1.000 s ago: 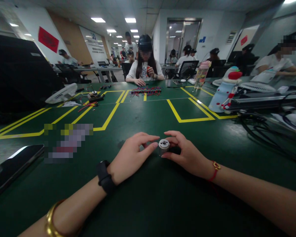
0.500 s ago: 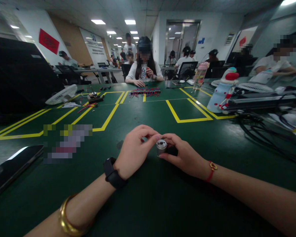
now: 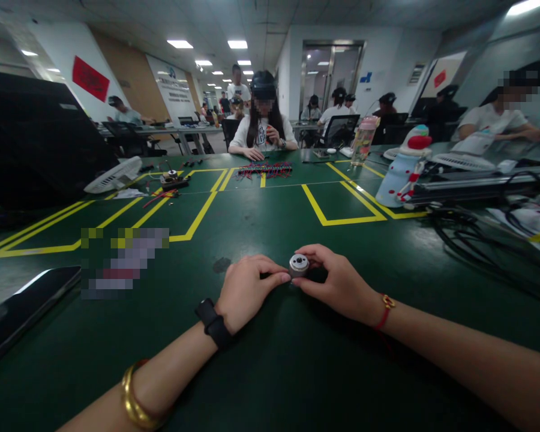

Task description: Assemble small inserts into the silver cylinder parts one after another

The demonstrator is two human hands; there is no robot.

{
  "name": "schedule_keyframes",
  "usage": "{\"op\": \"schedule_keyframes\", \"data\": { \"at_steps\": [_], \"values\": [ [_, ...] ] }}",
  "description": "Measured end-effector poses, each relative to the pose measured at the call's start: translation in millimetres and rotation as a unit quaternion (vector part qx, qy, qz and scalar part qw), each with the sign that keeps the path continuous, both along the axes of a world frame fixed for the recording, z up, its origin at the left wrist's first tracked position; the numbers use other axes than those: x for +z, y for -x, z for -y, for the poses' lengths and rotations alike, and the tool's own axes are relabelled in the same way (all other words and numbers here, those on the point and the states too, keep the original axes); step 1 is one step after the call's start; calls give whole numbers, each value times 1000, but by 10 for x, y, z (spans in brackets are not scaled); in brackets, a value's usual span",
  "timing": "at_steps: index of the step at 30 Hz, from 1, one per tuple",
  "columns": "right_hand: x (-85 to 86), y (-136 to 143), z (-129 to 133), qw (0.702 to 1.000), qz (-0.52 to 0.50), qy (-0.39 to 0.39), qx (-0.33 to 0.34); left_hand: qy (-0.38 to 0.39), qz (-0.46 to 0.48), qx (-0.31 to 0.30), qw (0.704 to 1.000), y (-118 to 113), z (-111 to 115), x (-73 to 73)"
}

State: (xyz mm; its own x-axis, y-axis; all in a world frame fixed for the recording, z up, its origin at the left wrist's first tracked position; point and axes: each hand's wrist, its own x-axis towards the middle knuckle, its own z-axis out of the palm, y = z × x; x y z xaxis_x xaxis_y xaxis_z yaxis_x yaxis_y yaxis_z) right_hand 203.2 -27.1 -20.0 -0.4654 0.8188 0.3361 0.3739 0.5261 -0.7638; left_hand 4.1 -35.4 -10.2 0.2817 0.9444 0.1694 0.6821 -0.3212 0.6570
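Observation:
A small silver cylindrical motor [image 3: 299, 264] stands upright on the green table, its round top face showing a dark centre and small holes. My right hand [image 3: 339, 281] grips it from the right, thumb at the near side and fingers round the far side. Close against the motor's left side, my left hand [image 3: 251, 287] has thumb and fingertips pinched together. Whatever is between those fingertips, if anything, is too small or hidden to make out. A black watch [image 3: 213, 323] and a gold bangle [image 3: 135, 396] are on the left arm.
Beyond the hands, yellow tape [image 3: 354, 221] marks the table. A blue bottle [image 3: 398, 177] and black cables [image 3: 459, 246] lie to the right. At left are a phone-like black slab [image 3: 31, 312] and small parts [image 3: 173, 179]. Across sits a person [image 3: 263, 129] by bundled wires [image 3: 265, 170].
My left hand has come down from the motor's top edge to its lower left side, uncovering the top face. The motor has shifted slightly right, still in my right hand.

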Motion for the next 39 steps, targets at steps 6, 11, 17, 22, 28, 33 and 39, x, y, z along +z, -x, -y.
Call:
{"op": "schedule_keyframes", "data": {
  "at_steps": [6,11,17,22,28,33,39],
  "values": [
    [171,-656,-489,959,85,-17,-271,39,76,118,989,517,11,228],
    [295,-1650,-947,825,225,17,-518,80,86,189,975,973,21,144],
    [323,-1458,-788,787,282,-53,-546,93,39,177,979,914,17,117],
    [232,-462,-342,882,321,-189,-289,108,17,152,982,845,46,156],
    [123,-72,-99,937,289,-189,-52,102,5,153,983,859,35,119],
    [62,-17,-129,948,266,-158,69,96,3,152,984,833,23,122],
    [330,-569,-475,928,240,-220,-182,102,11,152,983,838,57,144]
  ]
}}
